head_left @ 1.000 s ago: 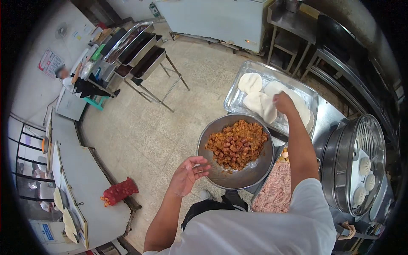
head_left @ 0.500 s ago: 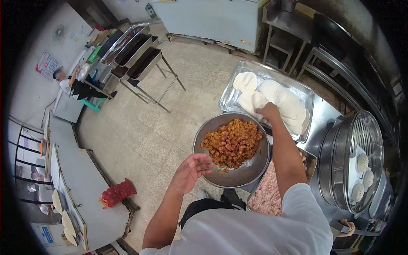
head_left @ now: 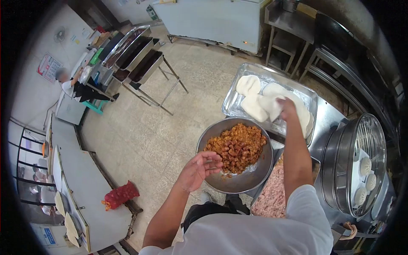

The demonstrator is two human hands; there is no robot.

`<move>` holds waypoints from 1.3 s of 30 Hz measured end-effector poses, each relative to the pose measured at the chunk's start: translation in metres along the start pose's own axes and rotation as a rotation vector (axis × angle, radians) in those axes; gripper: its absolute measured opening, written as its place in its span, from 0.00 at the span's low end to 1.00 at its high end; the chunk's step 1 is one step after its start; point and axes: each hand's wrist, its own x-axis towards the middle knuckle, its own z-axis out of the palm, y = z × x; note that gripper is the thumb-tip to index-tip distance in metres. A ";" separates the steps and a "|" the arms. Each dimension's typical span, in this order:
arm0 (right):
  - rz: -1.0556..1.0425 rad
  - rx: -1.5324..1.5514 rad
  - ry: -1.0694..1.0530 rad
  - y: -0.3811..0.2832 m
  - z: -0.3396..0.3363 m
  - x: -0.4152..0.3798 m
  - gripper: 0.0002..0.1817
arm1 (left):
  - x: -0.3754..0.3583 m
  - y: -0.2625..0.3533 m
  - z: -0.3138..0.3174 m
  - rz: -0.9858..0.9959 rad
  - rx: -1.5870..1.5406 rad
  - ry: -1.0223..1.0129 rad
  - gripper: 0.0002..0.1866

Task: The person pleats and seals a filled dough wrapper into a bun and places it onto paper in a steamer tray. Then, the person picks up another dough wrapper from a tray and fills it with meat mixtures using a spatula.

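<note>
White pleated buns [head_left: 365,165] sit shaped at four o'clock, while flat dough rounds [head_left: 248,85] lie unshaped toward two, our right hand [head_left: 288,109] gripping one, our left hand [head_left: 199,171] loosely open, empty.

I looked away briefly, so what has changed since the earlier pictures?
Since the last picture, the right hand moved right over the tray, seemingly gripping a dough round. The left hand edged right, toward the bowl. The filling and buns stayed put.
</note>
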 end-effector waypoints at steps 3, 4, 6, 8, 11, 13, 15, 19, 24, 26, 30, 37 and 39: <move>0.088 0.228 -0.006 -0.015 -0.020 -0.006 0.38 | 0.005 0.004 -0.008 0.018 -0.089 0.008 0.32; 0.054 0.150 -0.004 -0.008 -0.020 -0.008 0.37 | 0.009 0.001 -0.010 0.010 -0.093 0.007 0.32; 0.019 0.080 0.014 0.011 -0.020 -0.003 0.36 | 0.021 -0.004 -0.012 -0.020 -0.190 0.032 0.30; -0.071 -0.374 -0.008 0.033 -0.020 0.018 0.34 | 0.038 -0.003 -0.005 -0.055 -0.172 -0.010 0.29; -0.046 -0.220 -0.126 -0.004 0.013 -0.008 0.31 | 0.070 -0.001 0.004 -0.104 -0.131 -0.055 0.29; -0.047 -0.044 -0.172 -0.036 -0.003 -0.009 0.29 | 0.096 0.007 0.012 -0.120 -0.092 -0.082 0.29; -0.062 0.209 -0.118 -0.071 -0.028 -0.030 0.24 | 0.117 0.016 0.019 -0.087 -0.091 -0.111 0.28; -0.101 0.650 -0.353 -0.055 -0.054 -0.069 0.24 | 0.156 0.012 0.029 -0.095 -0.184 -0.129 0.28; -0.106 0.653 0.104 -0.022 -0.075 -0.041 0.22 | 0.182 -0.012 0.050 -0.148 0.026 -0.073 0.27; -0.150 0.596 0.104 -0.049 -0.061 -0.070 0.22 | 0.182 -0.017 0.058 -0.157 0.051 -0.109 0.27; -0.266 0.423 -0.215 -0.080 -0.049 -0.112 0.24 | 0.185 -0.018 0.069 -0.141 0.066 -0.167 0.29; -0.207 0.697 -0.638 -0.071 0.008 -0.210 0.26 | 0.181 -0.030 0.106 -0.178 -0.111 0.041 0.41; -0.209 0.502 -0.575 -0.074 0.037 -0.246 0.27 | 0.157 -0.026 0.106 -0.189 -0.366 -0.038 0.45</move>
